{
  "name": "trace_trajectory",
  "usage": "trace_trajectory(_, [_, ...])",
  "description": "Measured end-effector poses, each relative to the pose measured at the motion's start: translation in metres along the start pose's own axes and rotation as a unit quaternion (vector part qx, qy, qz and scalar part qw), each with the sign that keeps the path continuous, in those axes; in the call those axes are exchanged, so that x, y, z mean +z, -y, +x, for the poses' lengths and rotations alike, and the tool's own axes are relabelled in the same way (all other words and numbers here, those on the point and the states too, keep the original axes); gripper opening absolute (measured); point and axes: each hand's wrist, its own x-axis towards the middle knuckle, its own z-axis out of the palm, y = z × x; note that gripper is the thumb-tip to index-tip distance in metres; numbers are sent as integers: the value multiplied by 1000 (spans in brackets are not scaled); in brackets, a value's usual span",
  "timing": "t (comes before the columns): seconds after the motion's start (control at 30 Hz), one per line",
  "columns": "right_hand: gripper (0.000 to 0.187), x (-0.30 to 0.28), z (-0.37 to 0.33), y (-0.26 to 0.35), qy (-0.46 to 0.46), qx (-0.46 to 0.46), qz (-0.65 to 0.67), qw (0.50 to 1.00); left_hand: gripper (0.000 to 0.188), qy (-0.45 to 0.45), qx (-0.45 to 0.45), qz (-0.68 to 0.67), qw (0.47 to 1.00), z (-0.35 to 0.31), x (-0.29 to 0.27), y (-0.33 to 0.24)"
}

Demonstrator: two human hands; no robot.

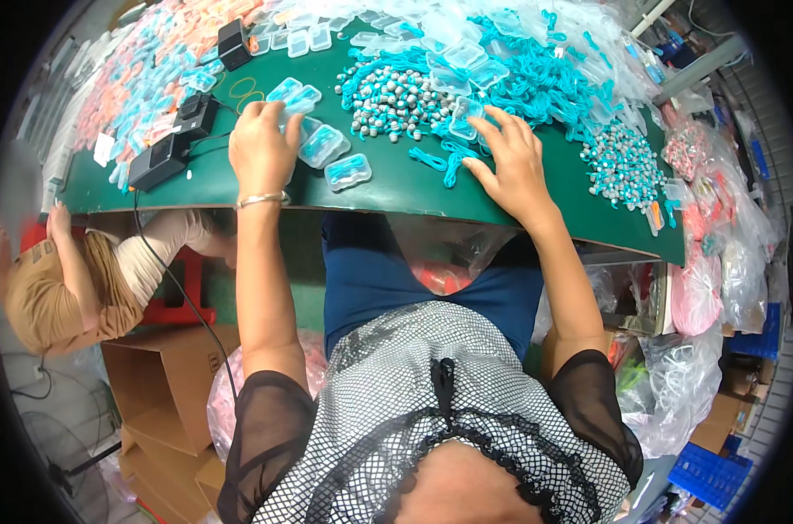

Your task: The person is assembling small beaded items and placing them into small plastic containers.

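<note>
Clear plastic case at the spread right hand looks light, stiff, slippery, best edge-held; cannot tell whether left hand pinches.

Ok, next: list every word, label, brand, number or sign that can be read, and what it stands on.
Print is located, not copied out:
Cardboard box: dark marking, too small to read.
Grey-blue surface, lower right: a white figure.
Middle black box: pale label, too small to read.
Tan top, other person: print, too blurred to read.
Clear cases: no legible text.
</note>
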Motion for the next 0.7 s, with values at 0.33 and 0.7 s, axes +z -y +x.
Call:
trace_trajectory(0.33, [27,2,0,-13,-9,-49,10,999,38,7,-8,-21,1000,-8,5,10])
trace_trajectory(0.7, [86,18,67,95,171,-151,202,953,68,68,-54,-35,996,-53,-23,-8])
